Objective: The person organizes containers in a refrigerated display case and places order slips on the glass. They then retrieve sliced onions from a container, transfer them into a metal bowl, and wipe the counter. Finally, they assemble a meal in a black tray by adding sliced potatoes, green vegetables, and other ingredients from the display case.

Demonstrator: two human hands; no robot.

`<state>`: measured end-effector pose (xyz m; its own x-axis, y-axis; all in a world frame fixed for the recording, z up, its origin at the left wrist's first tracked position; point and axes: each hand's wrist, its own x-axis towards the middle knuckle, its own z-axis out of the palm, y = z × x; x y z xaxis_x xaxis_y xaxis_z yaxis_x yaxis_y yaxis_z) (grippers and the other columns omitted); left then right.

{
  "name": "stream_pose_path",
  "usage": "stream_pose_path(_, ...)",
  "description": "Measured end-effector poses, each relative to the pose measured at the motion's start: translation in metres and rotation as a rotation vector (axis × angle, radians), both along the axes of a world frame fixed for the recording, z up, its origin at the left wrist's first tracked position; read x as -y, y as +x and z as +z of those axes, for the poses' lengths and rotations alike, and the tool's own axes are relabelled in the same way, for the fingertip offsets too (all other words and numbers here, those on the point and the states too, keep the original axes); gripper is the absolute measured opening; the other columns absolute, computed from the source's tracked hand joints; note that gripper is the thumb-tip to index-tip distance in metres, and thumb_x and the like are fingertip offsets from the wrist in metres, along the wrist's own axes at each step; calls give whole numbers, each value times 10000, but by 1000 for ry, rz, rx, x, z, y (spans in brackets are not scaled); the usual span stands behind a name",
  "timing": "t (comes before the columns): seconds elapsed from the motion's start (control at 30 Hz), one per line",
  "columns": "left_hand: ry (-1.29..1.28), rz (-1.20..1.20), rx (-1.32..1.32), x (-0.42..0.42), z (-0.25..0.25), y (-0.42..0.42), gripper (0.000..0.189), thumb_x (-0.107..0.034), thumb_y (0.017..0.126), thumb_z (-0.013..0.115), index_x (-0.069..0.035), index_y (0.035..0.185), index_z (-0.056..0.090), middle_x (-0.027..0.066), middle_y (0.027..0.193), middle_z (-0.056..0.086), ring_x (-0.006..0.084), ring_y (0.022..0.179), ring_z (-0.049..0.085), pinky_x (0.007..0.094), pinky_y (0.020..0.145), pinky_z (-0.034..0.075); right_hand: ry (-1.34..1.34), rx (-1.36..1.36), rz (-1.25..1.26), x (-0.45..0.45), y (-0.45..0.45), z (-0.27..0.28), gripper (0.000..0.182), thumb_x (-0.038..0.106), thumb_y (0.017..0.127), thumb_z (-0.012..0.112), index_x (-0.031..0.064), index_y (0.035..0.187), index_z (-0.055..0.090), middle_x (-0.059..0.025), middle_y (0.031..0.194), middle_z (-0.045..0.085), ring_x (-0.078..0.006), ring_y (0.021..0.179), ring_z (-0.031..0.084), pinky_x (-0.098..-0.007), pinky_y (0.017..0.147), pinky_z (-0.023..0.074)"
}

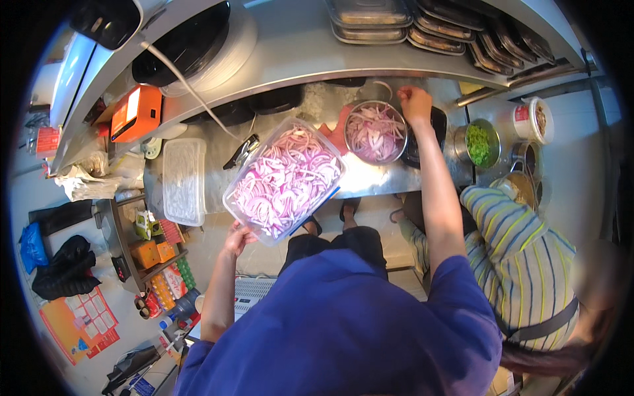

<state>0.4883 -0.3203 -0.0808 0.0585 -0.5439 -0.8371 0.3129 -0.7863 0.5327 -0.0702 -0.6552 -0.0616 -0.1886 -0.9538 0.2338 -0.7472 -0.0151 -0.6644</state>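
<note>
My left hand (pixel 238 238) grips the near left corner of a clear plastic container (pixel 229 200), which is tilted at the front edge of the steel counter. Sliced red onion (pixel 290 180) fills it. Beside its far right corner stands a round steel bowl (pixel 348 141) with more sliced onion (pixel 375 132) in it. A reddish hand or glove (pixel 338 131) touches the bowl's left side; whose it is I cannot tell. To the bowl's upper right is my right hand (pixel 415 103), its fingers bent; whether they hold anything is unclear. A curved onion strip (pixel 384 90) lies near its fingertips.
A co-worker in a striped top (pixel 520 262) is close on the right, by a steel pot of chopped greens (pixel 478 144) and a white tub (pixel 532 120). A lidded plastic box (pixel 184 180) stands at left. Above the counter runs a steel shelf (pixel 292 44) with stacked containers (pixel 371 20). A cable (pixel 190 91) hangs down.
</note>
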Motion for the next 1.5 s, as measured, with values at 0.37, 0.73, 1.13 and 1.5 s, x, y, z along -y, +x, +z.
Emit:
stream_pose_path(0.37,73,115,40,-9,5,1,437,42,822,635,-79,1166,394,143,946,636,403,888,701,383,601,638,758,-417,311,108,23,-99,417,291,668,769,109,1040,720,-138,1175,663,-296,1087,632,-374,918,512)
stream_pose_path(0.73,101,37,16,3,-8,6,445,20,843,630,-58,1191,364,170,970,641,392,922,699,400,646,633,570,216,34,71,-30,-4,200,189,784,692,27,896,728,-65,708,718,-139,585,678,-311,647,542)
stream_pose_path(1.13,71,-14,4,11,-1,1,383,47,834,596,-10,1179,438,176,1005,649,360,912,705,362,622,638,221,237,-288,-120,29,37,240,196,773,719,-12,892,719,-202,766,699,-315,739,706,-374,716,547)
stream_pose_path(1.5,72,-19,-15,21,-1,2,389,67,840,585,-29,1191,446,170,997,641,347,912,704,386,651,645,186,1172,-453,-155,52,-22,179,-9,835,599,72,808,442,-53,646,520,-191,447,574,-275,399,476)
